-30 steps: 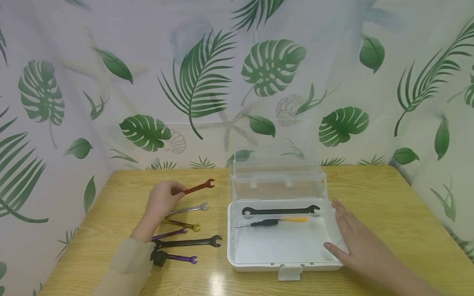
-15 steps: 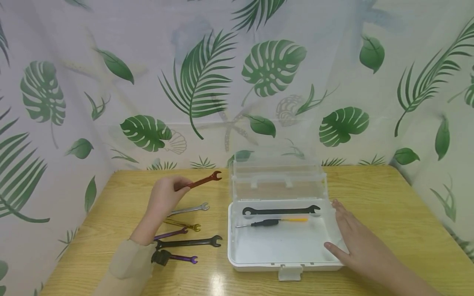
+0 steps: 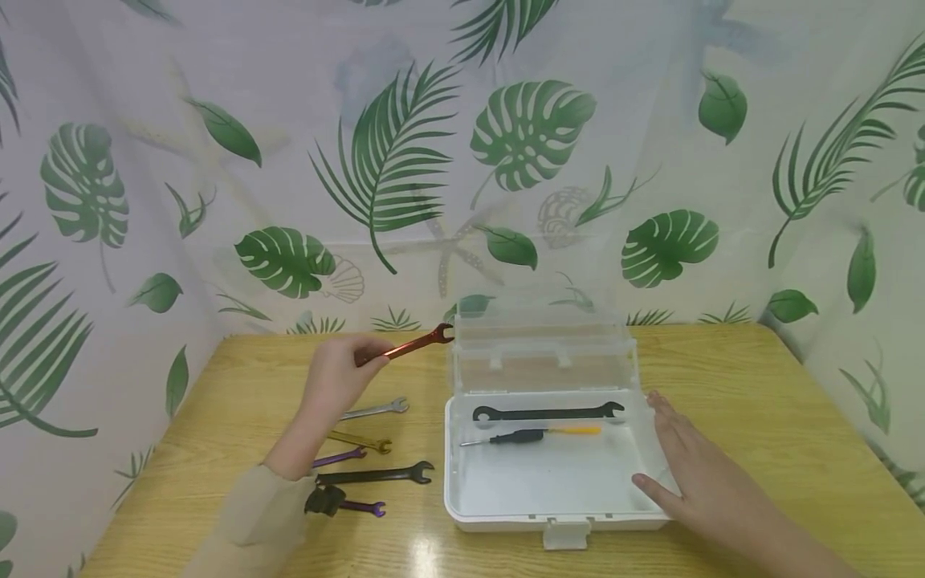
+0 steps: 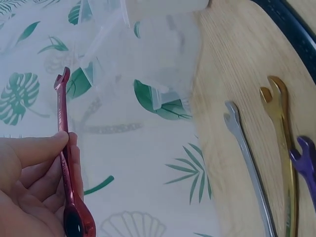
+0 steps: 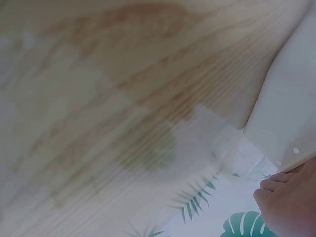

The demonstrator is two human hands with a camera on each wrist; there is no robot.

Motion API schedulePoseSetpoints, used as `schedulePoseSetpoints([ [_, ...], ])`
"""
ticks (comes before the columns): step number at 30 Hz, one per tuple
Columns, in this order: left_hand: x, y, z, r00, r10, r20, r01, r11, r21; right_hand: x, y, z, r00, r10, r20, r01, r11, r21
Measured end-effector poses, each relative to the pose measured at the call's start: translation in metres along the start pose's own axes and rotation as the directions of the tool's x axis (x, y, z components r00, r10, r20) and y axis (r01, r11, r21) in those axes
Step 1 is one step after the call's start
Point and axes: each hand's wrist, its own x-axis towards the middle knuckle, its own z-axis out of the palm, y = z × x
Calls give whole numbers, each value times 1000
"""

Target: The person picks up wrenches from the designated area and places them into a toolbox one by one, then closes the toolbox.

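Observation:
My left hand (image 3: pixel 340 373) pinches a red wrench (image 3: pixel 419 343) between thumb and fingers, raised above the table left of the toolbox. In the left wrist view the wrench (image 4: pixel 63 113) stands with its open end up and its ring end below the palm. My right hand (image 3: pixel 697 474) rests on the right side of the white toolbox (image 3: pixel 552 522), fingers straight along the wall and thumb over the rim. Inside the box lie a black wrench (image 3: pixel 549 413) and a screwdriver with a black handle (image 3: pixel 516 436), near an orange-yellow tool (image 3: pixel 574 430).
The box's clear lid (image 3: pixel 545 365) stands raised at the back. Left of the box lie a silver wrench (image 3: pixel 376 409), a gold wrench (image 3: pixel 364 441), purple wrenches (image 3: pixel 340 457) and a black wrench (image 3: pixel 376 475). A black lump (image 3: pixel 325 501) covers part of the front purple one.
My left hand has lifted the red wrench and carried it right, toward the raised lid. The right hand stays on the box's side.

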Motion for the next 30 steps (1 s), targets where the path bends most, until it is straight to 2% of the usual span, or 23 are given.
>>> schedulePoseSetpoints([
  [8,3,18,13,999,28,41,-28,999,15,2,-1,0,1000,-15,-18,14,1000,-9],
  [15,6,31,30,993,92,69,-92,996,-5,2,0,0,998,-41,-43,40,999,-11],
  [23,7,45,54,978,136,159,-135,991,-20,1,3,2,988,-104,-110,101,994,-34],
  [26,8,52,61,969,153,196,-152,988,-20,1,3,1,993,-80,-89,78,997,-27],
  [30,8,64,67,957,187,224,-187,982,-21,1,0,-1,1000,-14,-16,13,1000,-6],
])
